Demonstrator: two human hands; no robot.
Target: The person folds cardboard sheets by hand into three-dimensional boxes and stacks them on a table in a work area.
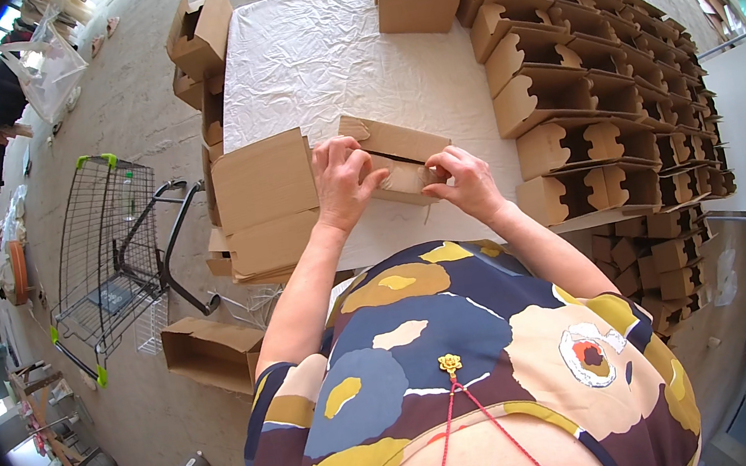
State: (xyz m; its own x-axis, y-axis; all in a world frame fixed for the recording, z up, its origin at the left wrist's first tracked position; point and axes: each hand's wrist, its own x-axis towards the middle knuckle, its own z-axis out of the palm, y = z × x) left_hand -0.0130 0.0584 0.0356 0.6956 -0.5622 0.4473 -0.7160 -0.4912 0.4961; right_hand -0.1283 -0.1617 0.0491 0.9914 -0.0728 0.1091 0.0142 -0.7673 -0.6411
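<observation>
In front of my body a small brown cardboard box (408, 141) lies at a slant on the white-covered table (301, 62). A narrow dark gap runs along its top, between its panels. My left hand (345, 182) is closed on the box's left end, fingers bent over the edge. At the right end my right hand (466, 184) pinches the near edge between thumb and fingers. Between the hands a paler patch shows on the near side; I cannot make out what it is. Flat cardboard sheets (263, 184) lie stacked just left of my left hand.
Rows of open cardboard boxes (554, 93) are stacked along the table's right side. More boxes (200, 33) stand at the far left edge. A wire shopping cart (99, 252) is on the floor to the left, with an open carton (209, 351) near my left elbow.
</observation>
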